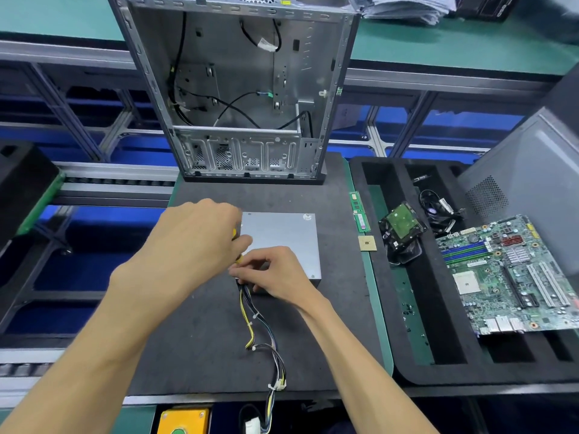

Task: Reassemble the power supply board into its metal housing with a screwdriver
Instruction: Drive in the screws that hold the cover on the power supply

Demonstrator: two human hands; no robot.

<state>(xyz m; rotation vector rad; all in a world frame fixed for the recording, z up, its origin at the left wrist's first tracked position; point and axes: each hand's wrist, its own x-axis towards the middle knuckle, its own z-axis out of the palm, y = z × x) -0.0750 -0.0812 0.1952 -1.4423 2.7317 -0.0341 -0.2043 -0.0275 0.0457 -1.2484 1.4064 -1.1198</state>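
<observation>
The flat grey sheet-metal power supply housing [282,242] is being steadied by the right hand [275,270], pinching near its cable-exit corner. The yellow-handled screwdriver [237,245] is being gripped by the left hand [200,233]. The housing is judged rigid and fairly heavy (edges likely sharp); its body, not the limp wire bundle [260,333], is best held.

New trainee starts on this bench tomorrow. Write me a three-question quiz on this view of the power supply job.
1. True or false: the power supply housing lies inside the open computer case.
2. Which hand grips the yellow-handled screwdriver? A) left hand B) right hand C) neither
3. Fill in: on the foam tray to the right, the large green board is the ____.

Key
1. False: it lies on the dark mat in front of the case.
2. A; the right hand's fingers pinch at the housing's near left corner, where the cable bundle comes out.
3. motherboard
</observation>
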